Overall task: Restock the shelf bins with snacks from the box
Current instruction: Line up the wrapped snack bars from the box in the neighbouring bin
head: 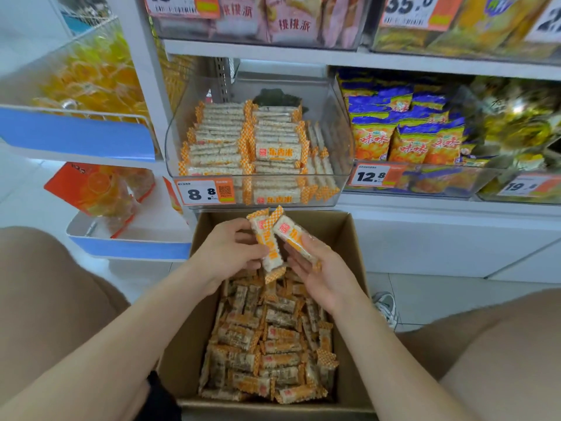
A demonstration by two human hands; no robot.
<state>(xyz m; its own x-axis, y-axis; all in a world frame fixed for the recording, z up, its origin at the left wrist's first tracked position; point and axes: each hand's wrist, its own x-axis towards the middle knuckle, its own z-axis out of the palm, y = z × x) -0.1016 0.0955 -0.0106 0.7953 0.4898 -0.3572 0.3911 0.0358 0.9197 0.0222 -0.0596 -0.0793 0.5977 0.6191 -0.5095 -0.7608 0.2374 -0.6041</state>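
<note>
A cardboard box (352, 268) stands on the floor between my knees, holding several loose orange-and-white snack bars (273, 344). Above its far end my left hand (224, 250) pinches one upright snack bar (267, 241). My right hand (321, 268) holds a second snack bar (296, 237) tilted against the first. Just beyond them sits the clear shelf bin (182, 129) tagged 8.8, with neat rows of the same bars (243, 138) inside.
To the right is a bin of blue-and-orange chip bags (403, 129) tagged 12.8. A blue-edged rack (79, 135) with orange packets stands at left. More bins fill the upper shelf (334, 56). A shoe (387, 308) rests on the tiled floor right of the box.
</note>
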